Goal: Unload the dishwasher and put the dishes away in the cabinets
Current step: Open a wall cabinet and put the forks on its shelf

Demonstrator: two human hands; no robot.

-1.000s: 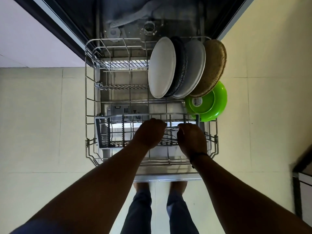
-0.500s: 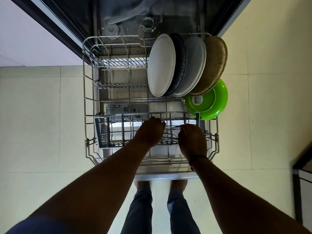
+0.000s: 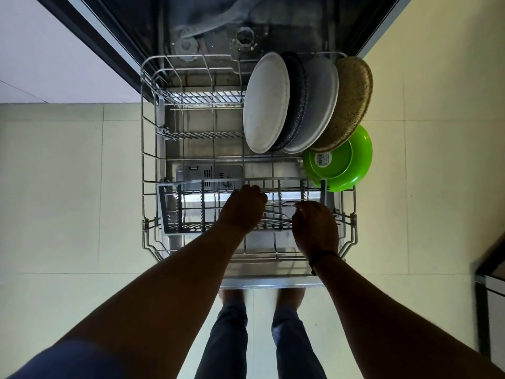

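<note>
Little change vs 1 s back: left hand & right hand still curled down in cutlery basket, apparently gathering cutlery between them; exact hold can't tell. Plates & green bowl beyond hands, untouched. Unloading barely begun.

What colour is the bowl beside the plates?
Bright green bowl, seen in the head view.
</note>
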